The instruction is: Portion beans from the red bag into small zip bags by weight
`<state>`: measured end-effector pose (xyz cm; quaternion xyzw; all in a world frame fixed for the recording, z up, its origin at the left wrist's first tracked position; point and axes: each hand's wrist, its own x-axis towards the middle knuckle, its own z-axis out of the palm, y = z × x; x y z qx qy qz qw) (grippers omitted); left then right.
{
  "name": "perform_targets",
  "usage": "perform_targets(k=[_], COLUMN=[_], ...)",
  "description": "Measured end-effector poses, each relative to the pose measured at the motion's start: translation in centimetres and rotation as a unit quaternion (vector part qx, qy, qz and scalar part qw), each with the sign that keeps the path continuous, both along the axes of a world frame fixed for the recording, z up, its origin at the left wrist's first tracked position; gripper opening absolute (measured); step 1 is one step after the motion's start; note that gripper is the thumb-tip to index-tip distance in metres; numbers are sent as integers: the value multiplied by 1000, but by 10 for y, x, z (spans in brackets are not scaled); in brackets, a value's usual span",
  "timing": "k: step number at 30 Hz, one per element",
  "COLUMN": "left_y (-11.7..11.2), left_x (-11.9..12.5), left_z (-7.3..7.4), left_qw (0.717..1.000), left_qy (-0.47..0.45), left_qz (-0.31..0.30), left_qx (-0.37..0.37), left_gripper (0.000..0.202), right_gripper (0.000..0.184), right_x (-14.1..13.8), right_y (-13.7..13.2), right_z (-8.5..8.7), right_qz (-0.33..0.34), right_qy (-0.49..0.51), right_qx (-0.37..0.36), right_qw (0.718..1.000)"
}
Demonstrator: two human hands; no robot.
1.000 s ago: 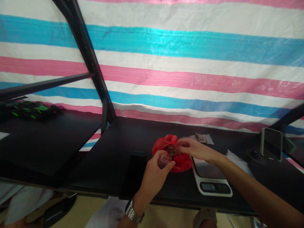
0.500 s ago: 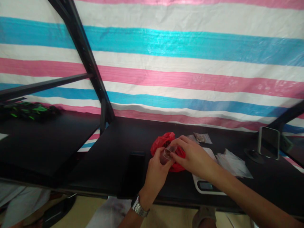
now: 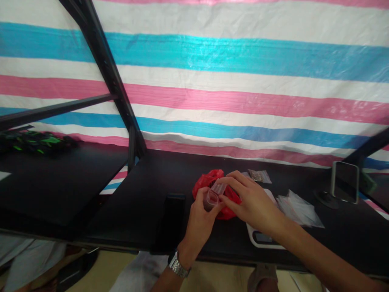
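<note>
The person's left hand (image 3: pixel 200 219) holds a small clear plastic bag (image 3: pixel 212 196). Its fingers (image 3: pixel 203 194) are closed around the lower part of the bag. The right hand (image 3: pixel 251 200) comes in from the right side. Its fingers (image 3: pixel 226 182) are pinched together on the top edge of the same bag. The two hands touch each other at the bag. There seems to be something dark inside the bag, but it is too small to tell what.

The little bag is held up just over a crumpled red plastic bag (image 3: pixel 208 180). The red bag lies on the black tabletop (image 3: pixel 158 170), right behind the hands.

A silver wristwatch (image 3: pixel 178 264) sits on the left wrist.

Under the right wrist is a white kitchen scale (image 3: pixel 261 239). Only its front part shows. Just to the right of the scale is a pile of empty clear little bags (image 3: pixel 300 209). Behind the right hand lies a small clear bag with brown bits in it (image 3: pixel 258 175).

Far to the right a phone stands up on a black round stand (image 3: pixel 345 182). A flat black box (image 3: pixel 172 219) lies on the tabletop near the left hand.

Behind it all hangs a big sheet with pink, white and blue stripes (image 3: pixel 243 81). A black metal frame (image 3: pixel 106 73) leans up on the left side. A black and green thing (image 3: pixel 36 142) lies well apart on the far left.
</note>
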<state>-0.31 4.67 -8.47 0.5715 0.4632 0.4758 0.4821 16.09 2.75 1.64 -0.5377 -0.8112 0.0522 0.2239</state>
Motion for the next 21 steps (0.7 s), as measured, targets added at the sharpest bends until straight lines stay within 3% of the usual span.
perform_targets(k=[4, 7, 12, 21], left_y=[-3, -5, -6, 0], left_x=[-5, -11, -20, -19], left_z=[1, 1, 0, -5], left_qw=[999, 998, 994, 995], left_qy=[21, 33, 42, 28], left_qz=[32, 58, 103, 85], left_qx=[7, -3, -17, -37], left_gripper=[39, 35, 40, 38], right_gripper=[23, 20, 25, 34], right_x=[9, 8, -7, -5], right_y=[7, 19, 46, 78], right_z=[-1, -12, -37, -57], right_qz=[-48, -70, -94, -93], right_qy=[-8, -75, -187, -151], right_qx=[-64, -117, -94, -114], right_qw=[997, 988, 973, 978])
